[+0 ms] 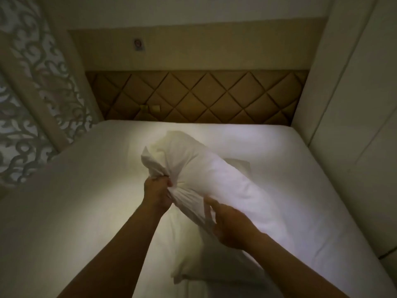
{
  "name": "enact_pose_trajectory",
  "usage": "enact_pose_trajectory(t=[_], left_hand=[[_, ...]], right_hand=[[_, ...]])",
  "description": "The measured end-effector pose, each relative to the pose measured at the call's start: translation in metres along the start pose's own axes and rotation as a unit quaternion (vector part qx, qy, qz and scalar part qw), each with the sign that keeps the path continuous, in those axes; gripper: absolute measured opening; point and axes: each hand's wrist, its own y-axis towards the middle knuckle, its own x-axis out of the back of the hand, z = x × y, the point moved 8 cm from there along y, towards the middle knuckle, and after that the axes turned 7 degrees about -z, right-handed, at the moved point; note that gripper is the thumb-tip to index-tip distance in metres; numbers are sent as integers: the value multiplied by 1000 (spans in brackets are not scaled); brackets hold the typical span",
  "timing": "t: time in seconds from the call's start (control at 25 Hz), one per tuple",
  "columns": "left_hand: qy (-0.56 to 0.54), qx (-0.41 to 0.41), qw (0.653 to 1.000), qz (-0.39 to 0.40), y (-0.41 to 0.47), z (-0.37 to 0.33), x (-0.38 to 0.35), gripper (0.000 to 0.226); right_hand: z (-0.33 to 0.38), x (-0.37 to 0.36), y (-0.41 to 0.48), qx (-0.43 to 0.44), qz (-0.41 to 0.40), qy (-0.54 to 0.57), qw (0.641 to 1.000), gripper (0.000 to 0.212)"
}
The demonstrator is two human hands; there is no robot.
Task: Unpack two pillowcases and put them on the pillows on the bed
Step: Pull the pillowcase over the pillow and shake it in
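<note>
The white bed filled most of the view, below a quilted brown headboard. A pillow in a white pillowcase was held above the middle of the bed. The left hand clenched the bunched cloth at its near end. The right hand touched the cloth just beside it, but its fingers were partly hidden, so its grip could not be told.
</note>
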Motion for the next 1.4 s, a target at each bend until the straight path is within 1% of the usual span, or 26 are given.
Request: enact_pose_trajectory(t=[0.04,0.12,0.16,0.2,0.24,0.28,0.32,0.36,0.44,0.48,0.52,0.56,0.6,0.64,0.68,0.72,0.76,0.8,0.84,0.88,0.96,1.04,1.12,1.2,1.32,1.4], left_hand=[[-6,-9,1000,25,-7,-19,-15,22],[-24,-25,996,81,-22,-54,-45,26],[-23,-39,993,108,-34,-73,-59,29],[-17,-60,989,137,-44,-91,-73,30],[1,-89,982,167,-58,-112,-86,28],[27,-121,973,197,-73,-130,-98,26],[61,-155,960,224,-89,-148,-110,33],[99,-186,944,254,-102,-162,-123,45],[181,-206,913,301,-126,-175,-147,55],[213,-207,901,316,-135,-176,-158,57],[234,-211,890,331,-144,-177,-168,56],[250,-219,878,343,-154,-176,-176,52],[260,-231,867,357,-164,-174,-184,46],[267,-245,859,362,-171,-170,-190,42],[270,-265,851,364,-175,-165,-194,41],[278,-290,843,359,-176,-159,-197,40],[286,-313,835,350,-171,-150,-198,38],[294,-327,834,332,-161,-140,-196,35],[297,-332,840,309,-147,-130,-191,36],[308,-323,850,281,-130,-117,-183,41],[369,-275,857,231,-98,-84,-156,58],[422,-209,857,210,-72,-44,-121,65],[443,-145,863,196,-55,-6,-83,67],[462,-97,863,180,-43,23,-44,66],[473,-42,863,171,-27,52,8,61],[463,-2,872,159,-13,65,45,60]], right_hand=[[-4,28,2,-2,-26,11,1000,61],[-15,94,6,-22,-118,25,992,38],[-21,130,6,-40,-171,33,984,38],[-25,163,5,-56,-214,33,975,51],[-27,193,5,-66,-247,17,967,74],[-24,221,2,-66,-274,-23,959,99],[-18,248,0,-56,-301,-82,949,119],[-8,272,-3,-35,-320,-142,936,135],[6,306,-4,-16,-317,-215,924,153],[6,317,-4,-23,-300,-229,926,158],[1,324,-3,-33,-272,-218,937,160],[-9,326,-4,-42,-237,-167,956,159],[-19,324,-7,-49,-204,-92,973,152],[-27,319,-11,-52,-178,-32,982,132],[-34,310,-15,-56,-166,-11,984,100],[-41,301,-17,-66,-175,-17,982,67],[-48,290,-20,-85,-192,-27,977,45],[-53,281,-21,-102,-213,-28,971,36],[-58,274,-22,-120,-238,-28,963,33],[-64,270,-23,-140,-265,-27,954,33],[-81,266,-24,-186,-290,-15,939,38],[-94,260,-23,-233,-278,-17,932,41],[-94,248,-22,-257,-260,-38,930,41],[-77,236,-20,-258,-259,-84,927,39],[-39,236,-3,-233,-286,-134,920,36],[-14,250,11,-229,-305,-113,918,49]])
